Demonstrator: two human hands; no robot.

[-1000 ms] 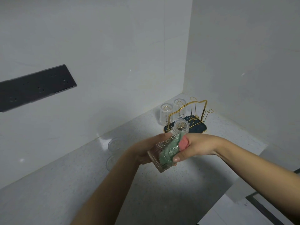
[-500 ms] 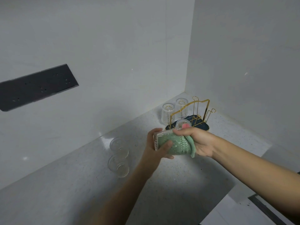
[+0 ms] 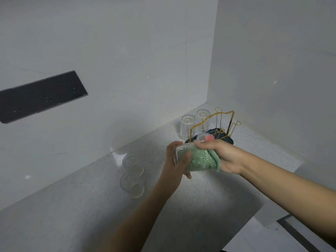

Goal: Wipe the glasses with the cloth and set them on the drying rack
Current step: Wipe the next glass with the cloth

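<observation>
White walls meet behind your speckled pale desk (image 3: pixel 76 211); a dark panel (image 3: pixel 40 96) is cut off at left. Two clear tumblers (image 3: pixel 132 174) lie there. Your left hand (image 3: pixel 179 161) clasps a ribbed clear glass (image 3: pixel 183 151), held sideways; your right hand (image 3: pixel 223 157) presses a green cloth (image 3: pixel 203 160) inside. Beyond stands a gold wire drying rack (image 3: pixel 216 124), its base partly hidden.

The cloth (image 3: pixel 203 159) fills the held glass (image 3: pixel 183 151), hiding its inside. The right hand (image 3: pixel 225 157) covers the rack's (image 3: pixel 216 124) front glass (image 3: pixel 202 137).

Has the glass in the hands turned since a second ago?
Yes. The glass was tilted base-down toward the counter; now it lies sideways, level with it.
</observation>
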